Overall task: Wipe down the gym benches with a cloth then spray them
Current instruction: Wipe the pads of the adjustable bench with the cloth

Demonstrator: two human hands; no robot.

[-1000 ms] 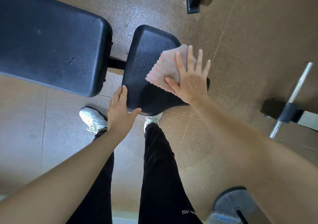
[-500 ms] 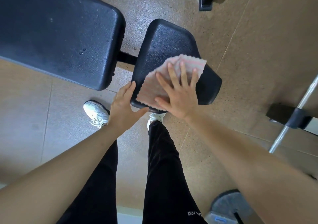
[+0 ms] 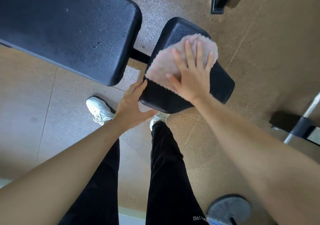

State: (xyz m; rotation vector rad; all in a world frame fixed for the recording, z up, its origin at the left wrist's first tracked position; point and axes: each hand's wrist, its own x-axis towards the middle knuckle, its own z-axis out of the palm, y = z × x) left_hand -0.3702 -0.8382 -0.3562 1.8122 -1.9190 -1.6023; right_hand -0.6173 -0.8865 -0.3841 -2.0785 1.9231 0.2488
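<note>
Cloth [image 3: 174, 60], pink and ribbed with a scalloped edge, lay flat on the small black seat pad [image 3: 220, 84] of the bench, covering its upper-middle part and reaching the pad's left edge. We had our right hand [image 3: 192, 72] pressed on it, palm down, fingers [image 3: 187, 50] spread and fully extended; the grip was not closed around the cloth but pinned it by flat pressure. The hand and cloth were motion-blurred, so we judged a wipe stroke to be under way.

Key relation: the seat pad's long axis ran from its narrow far end, upper left, to its wide near end, lower right. The cloth sat toward the narrow half; the bare vinyl lay nearer us and to the right of the hand. We judged the next stroke should draw along that axis toward the wide end. The right hand was the one on the cloth; no hand change seemed needed.

Our left hand [image 3: 131, 103] rested open against the pad's near left corner, fingertips on its edge, thumb underneath, holding nothing else; probably steadying the pad.

The long back pad [image 3: 69, 26] lay to the left, separated by a gap bridged by a black frame bar [image 3: 138, 55]. A few droplets showed on it. No spray bottle was in view.
</note>
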